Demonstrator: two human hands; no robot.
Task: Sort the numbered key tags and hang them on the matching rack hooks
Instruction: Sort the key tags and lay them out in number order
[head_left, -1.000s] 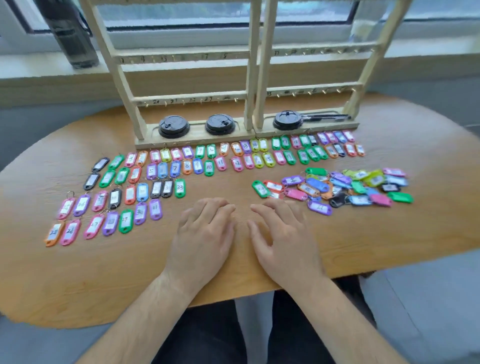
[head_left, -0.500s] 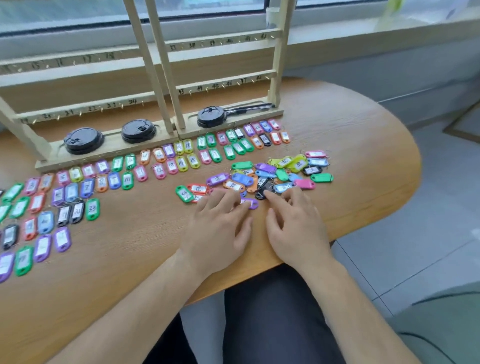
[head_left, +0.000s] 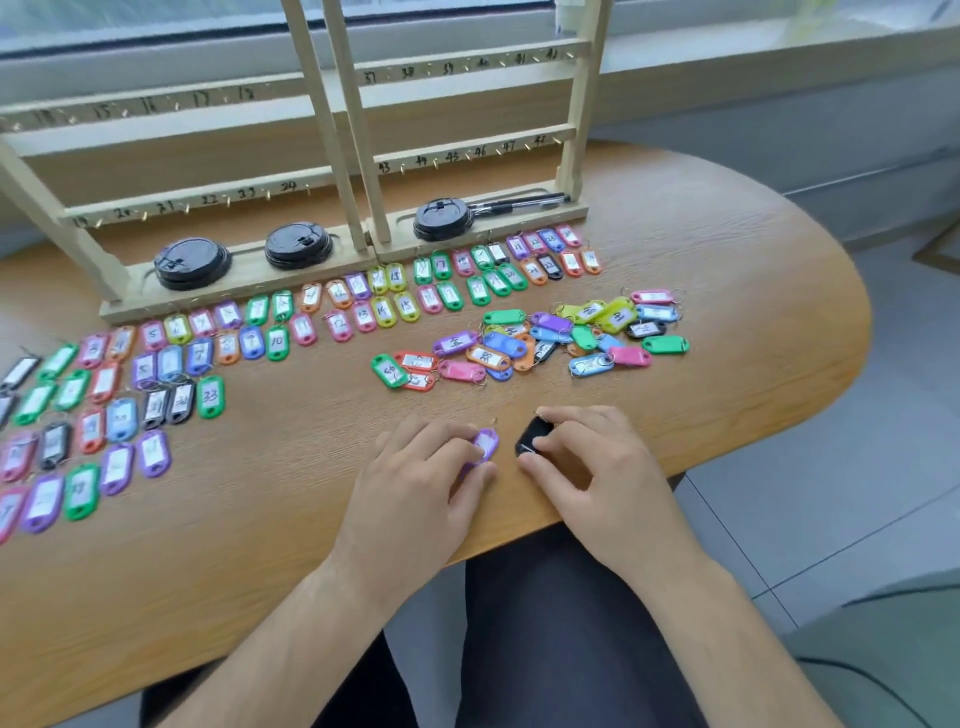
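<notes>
Pinches a purple tag (head_left: 485, 446) in the left hand (head_left: 415, 483), fingertips on its top and thumb at its near end, close to the near edge of the bench (head_left: 260, 545). Grips a black tag (head_left: 531, 437) in the right hand (head_left: 597, 467), fingers curled over it and thumb tip against its near end. Holds both tags low and just beside each other, near of the loose pile (head_left: 545, 338) and well apart from the rack (head_left: 332, 130) at the far side; cannot tell whether either touches the wood. Reaches in from the near edge, palms down, knuckles raised. Probably light, stiff and slick: small plastic shells with a paper label and a thin ring. Best taken by the long edges, with the ring end left free for a hook and the label up for reading. Shows sorted rows (head_left: 156, 374) to the left.
</notes>
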